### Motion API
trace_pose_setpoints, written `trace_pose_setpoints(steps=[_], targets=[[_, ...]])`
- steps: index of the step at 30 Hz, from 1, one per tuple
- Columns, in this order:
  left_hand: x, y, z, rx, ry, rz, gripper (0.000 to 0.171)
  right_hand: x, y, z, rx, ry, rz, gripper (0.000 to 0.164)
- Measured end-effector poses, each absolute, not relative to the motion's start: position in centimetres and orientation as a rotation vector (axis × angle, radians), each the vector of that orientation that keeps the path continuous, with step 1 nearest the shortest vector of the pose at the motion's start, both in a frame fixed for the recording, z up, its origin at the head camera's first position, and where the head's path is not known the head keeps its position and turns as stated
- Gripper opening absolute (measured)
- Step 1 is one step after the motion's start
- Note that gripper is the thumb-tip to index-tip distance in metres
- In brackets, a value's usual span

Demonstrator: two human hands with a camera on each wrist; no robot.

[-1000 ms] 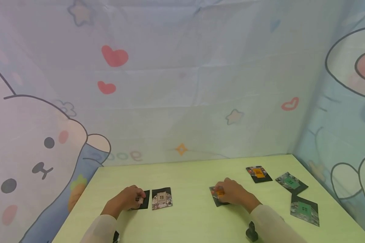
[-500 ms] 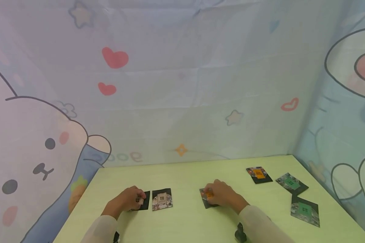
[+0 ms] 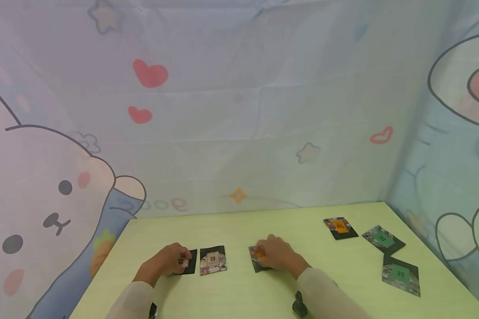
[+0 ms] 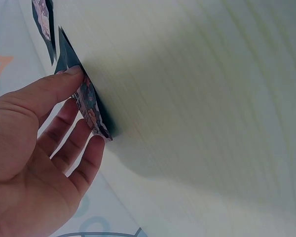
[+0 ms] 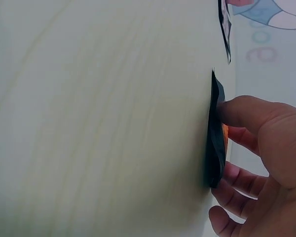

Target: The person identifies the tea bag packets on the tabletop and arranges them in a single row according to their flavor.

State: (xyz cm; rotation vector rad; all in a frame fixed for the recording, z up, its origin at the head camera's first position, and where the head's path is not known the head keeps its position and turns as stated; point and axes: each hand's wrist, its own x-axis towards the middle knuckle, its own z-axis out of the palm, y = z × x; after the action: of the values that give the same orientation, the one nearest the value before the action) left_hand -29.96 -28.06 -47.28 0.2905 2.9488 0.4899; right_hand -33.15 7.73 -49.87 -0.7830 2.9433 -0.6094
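On the pale desk, left of centre: dark packet pinched between thumb and fingers of the left hand, with pale-labelled packet lying flat just beside it. Near centre: orange-labelled packet pinched likewise in the right hand, much of its right part covered. Farther right, well apart: second orange-labelled packet, upper green-labelled packet and lower green-labelled packet. Judged from thin, wavy-edged profiles in the wrist views: probably light, pliant and somewhat slick, more apt to buckle or skid than to break; contents not discernible. Best taken hold of by opposite edges, with light, even pressure and without squeezing the middle; full contact with the desk beneath either pinched packet not determinable.
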Motion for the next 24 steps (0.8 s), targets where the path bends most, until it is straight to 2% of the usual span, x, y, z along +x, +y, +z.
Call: trace_pose_setpoints(steps=[24], targets=[[-29.7,-27.9,-47.0,0.281,2.951,0.488,0.025,-32.6,2.5,-49.2,-0.749,2.973,-0.585,0.029]])
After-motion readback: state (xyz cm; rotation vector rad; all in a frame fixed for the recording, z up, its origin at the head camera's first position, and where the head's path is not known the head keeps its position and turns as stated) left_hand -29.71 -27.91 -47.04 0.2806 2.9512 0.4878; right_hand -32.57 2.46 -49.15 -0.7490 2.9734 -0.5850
